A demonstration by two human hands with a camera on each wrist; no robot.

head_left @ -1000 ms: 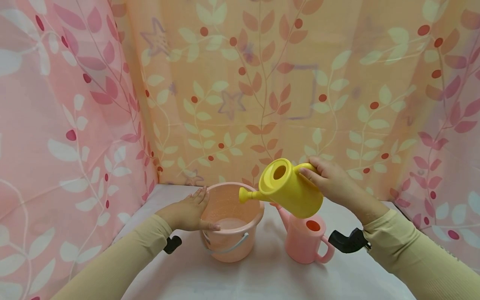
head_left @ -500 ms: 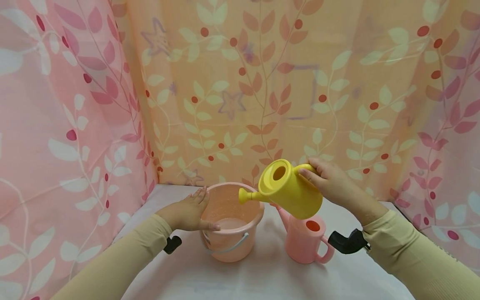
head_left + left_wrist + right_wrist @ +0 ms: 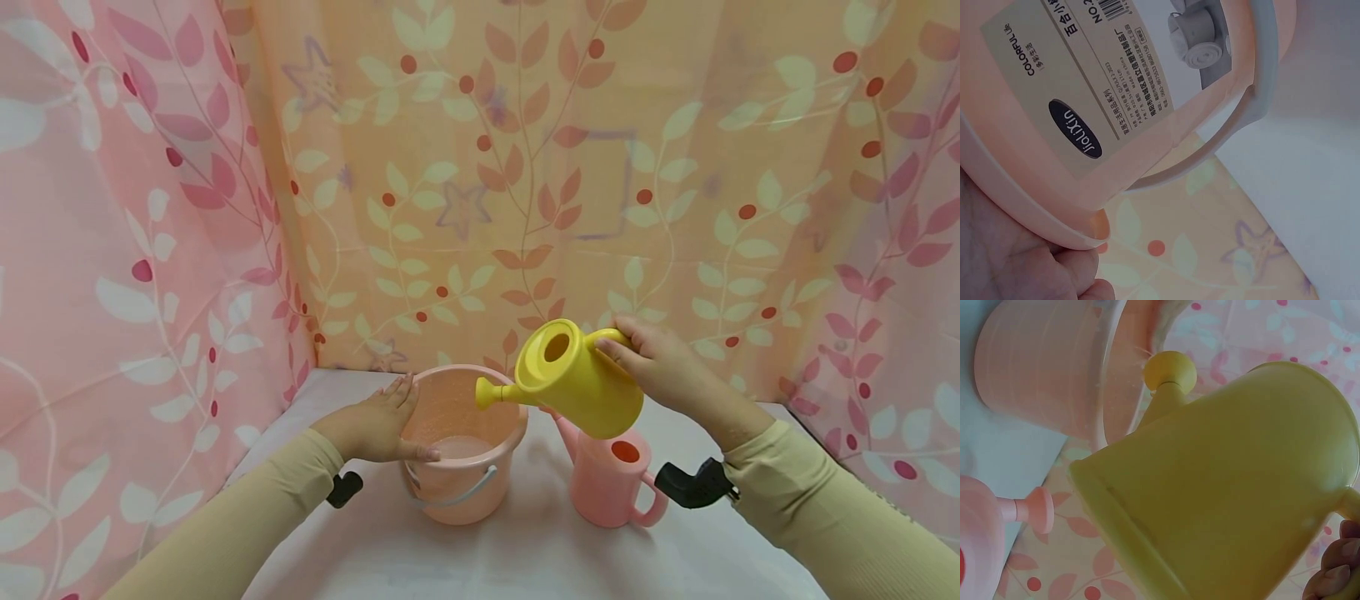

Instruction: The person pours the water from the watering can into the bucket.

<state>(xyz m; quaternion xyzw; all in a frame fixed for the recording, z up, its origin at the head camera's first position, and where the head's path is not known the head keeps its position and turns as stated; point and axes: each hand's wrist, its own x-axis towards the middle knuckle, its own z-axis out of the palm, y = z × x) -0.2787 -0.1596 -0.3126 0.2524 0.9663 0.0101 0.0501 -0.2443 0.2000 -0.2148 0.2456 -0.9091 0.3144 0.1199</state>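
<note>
My right hand (image 3: 663,362) grips the handle of a yellow watering can (image 3: 585,392). The can is tilted, with its spout and rose (image 3: 1169,370) over the mouth of a peach-coloured bucket (image 3: 468,487). Faint thin streaks show beside the rose in the right wrist view. On the bucket's left rim rests my left hand (image 3: 375,423), fingers extended and thumb across the front of the rim. The bucket stands upright, its pale handle (image 3: 465,493) hanging at the front. In the left wrist view a printed label (image 3: 1085,81) shows on its side.
A pink watering can (image 3: 609,483) with a red-edged opening stands upright, right of the bucket and below the yellow can. The white tabletop (image 3: 517,558) carries both. Leaf-patterned curtains (image 3: 465,167) enclose the back and sides.
The yellow watering can and my right hand have shifted very slightly to the left and down, still tilted over the bucket. My left hand and the bucket have not visibly moved.
</note>
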